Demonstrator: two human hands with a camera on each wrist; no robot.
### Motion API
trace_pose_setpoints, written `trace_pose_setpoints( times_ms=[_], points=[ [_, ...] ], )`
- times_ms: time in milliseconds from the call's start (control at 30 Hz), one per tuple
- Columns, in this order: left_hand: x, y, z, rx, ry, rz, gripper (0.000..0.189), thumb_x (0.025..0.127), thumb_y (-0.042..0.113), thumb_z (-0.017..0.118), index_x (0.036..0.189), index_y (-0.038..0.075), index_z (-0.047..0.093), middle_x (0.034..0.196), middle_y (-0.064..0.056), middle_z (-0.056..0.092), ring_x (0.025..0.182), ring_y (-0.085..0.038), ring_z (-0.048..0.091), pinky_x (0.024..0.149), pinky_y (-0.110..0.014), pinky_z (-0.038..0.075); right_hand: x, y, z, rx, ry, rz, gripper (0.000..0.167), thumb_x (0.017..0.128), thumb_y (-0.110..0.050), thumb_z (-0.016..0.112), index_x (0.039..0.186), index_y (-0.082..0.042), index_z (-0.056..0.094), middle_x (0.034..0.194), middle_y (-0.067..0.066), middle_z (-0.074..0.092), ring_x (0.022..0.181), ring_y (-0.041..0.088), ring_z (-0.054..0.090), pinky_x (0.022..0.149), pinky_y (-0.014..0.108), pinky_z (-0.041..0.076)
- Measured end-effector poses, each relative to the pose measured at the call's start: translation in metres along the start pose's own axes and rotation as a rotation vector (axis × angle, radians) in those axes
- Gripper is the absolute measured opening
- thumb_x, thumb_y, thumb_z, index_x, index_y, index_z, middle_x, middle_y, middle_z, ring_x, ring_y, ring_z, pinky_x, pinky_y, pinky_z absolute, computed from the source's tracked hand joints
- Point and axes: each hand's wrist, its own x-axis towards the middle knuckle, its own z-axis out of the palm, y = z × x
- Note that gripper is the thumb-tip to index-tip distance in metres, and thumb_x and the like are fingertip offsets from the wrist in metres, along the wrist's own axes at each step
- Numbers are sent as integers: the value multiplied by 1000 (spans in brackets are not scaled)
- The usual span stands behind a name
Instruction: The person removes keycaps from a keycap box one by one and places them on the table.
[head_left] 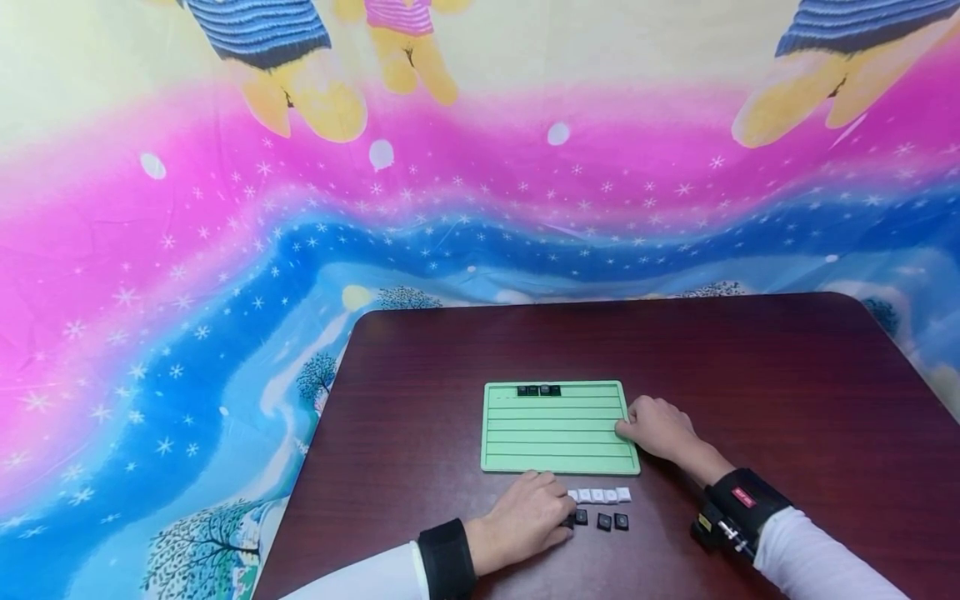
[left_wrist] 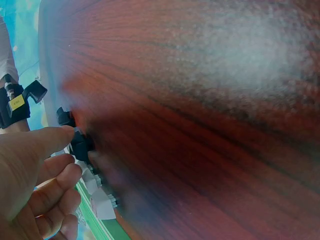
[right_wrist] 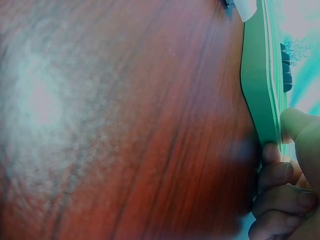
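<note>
A light green board (head_left: 558, 446) with dark lines across it lies on the table. My right hand (head_left: 660, 427) grips its right edge, thumb on top and fingers curled at the side; the right wrist view shows the board's green rim (right_wrist: 257, 75) between them. Several black keycaps (head_left: 533, 390) sit in a row along the board's top line. Below the board, my left hand (head_left: 521, 517) pinches a black keycap (head_left: 568, 521) between thumb and fingers. Beside it lie more black keycaps (head_left: 604, 522), with a row of white keycaps (head_left: 597, 496) just behind them.
The dark red-brown wooden table (head_left: 420, 375) bears everything. Behind it hangs a colourful printed cloth (head_left: 480, 183). Both wrists wear black straps, and a small camera (head_left: 708, 527) sticks out from the right strap (head_left: 746, 500).
</note>
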Motion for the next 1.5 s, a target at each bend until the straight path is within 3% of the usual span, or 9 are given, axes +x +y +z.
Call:
trace_pose_setpoints(
  times_ms=[367,600,1000,1500],
  points=[
    [10,-12,-9,-7,139,-69,20,88,47,73,91,27,72,84,15,67,78,-4,56,66,-18,37,0,-2,-1,-5,-21,26,44,87,-26,65,53,-20,36,51,-9,25,47,8,23,47,24,16],
    [20,-24,-11,14,165,-106,19,91,44,70,90,26,71,86,13,66,79,-6,56,67,-19,39,0,-2,0,-9,-12,24,44,86,-26,65,54,-20,36,52,-9,25,48,8,24,47,24,17],
    [38,-49,-6,46,130,-211,24,94,42,68,105,22,74,103,8,72,94,-10,64,75,-24,51,0,-1,-1,-5,-19,18,45,86,-26,64,53,-21,34,51,-10,24,47,8,22,47,23,16],
    [65,-72,1,-7,55,-310,29,97,36,65,118,17,71,115,1,71,105,-15,66,87,-30,55,0,2,0,-5,-17,14,45,87,-25,64,53,-20,35,52,-9,24,47,8,22,48,24,16]
  ],
)
